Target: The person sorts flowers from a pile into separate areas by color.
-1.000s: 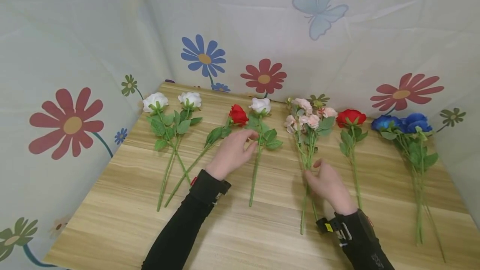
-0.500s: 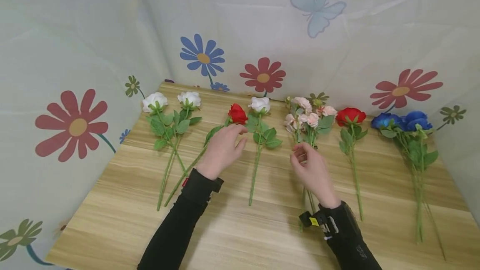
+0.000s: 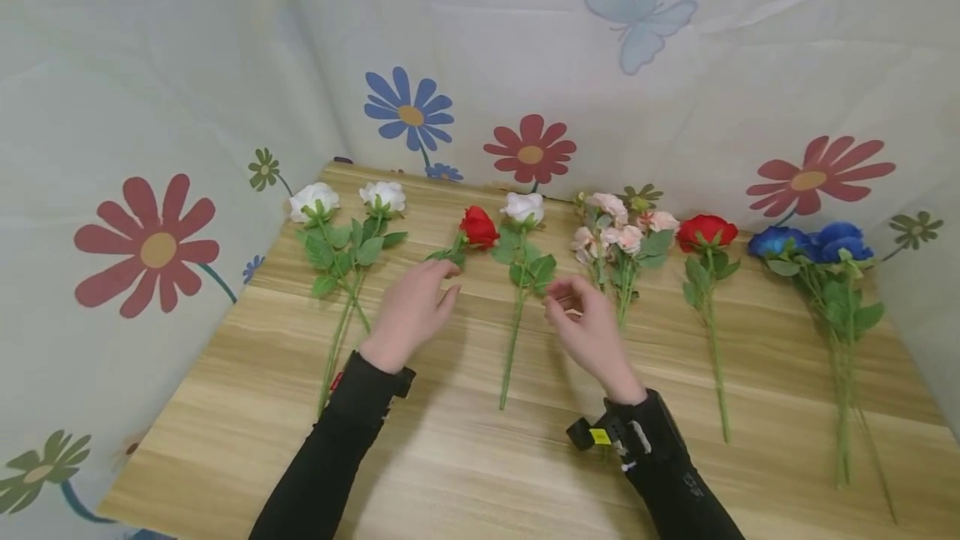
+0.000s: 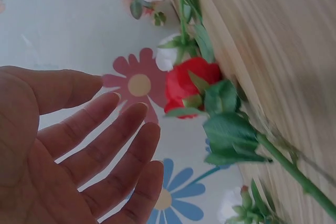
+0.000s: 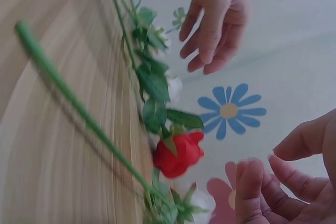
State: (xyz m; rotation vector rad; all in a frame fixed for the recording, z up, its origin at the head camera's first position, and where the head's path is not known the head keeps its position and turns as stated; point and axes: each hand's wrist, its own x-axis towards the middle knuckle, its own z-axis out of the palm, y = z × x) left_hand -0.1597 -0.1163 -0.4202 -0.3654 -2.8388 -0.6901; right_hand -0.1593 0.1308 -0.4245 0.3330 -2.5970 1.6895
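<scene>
My left hand (image 3: 411, 311) hovers above the stem of a red rose (image 3: 478, 228), covering most of that stem in the head view. In the left wrist view its fingers extend, relaxed, with nothing in them, and the bloom lies beyond. My right hand (image 3: 592, 336) hangs over the table between a white rose (image 3: 522, 208) and a bunch of pale pink flowers (image 3: 611, 227), hiding part of the pink bunch's stems. Its fingers (image 5: 252, 182) are loosely bent and hold nothing. The white rose's stem (image 3: 513, 348) points toward the front edge.
Two more white roses (image 3: 314, 202) with crossing stems lie at the left of the wooden table (image 3: 480, 465). Another red rose (image 3: 707, 232) and some blue flowers (image 3: 840, 242) lie to the right. A flower-printed curtain (image 3: 480, 40) hangs behind the table.
My right hand has left the pink flowers' stems and moved left toward the white rose. The left hand has drifted left and slightly nearer, away from the white rose. The flowers stay in place.
</scene>
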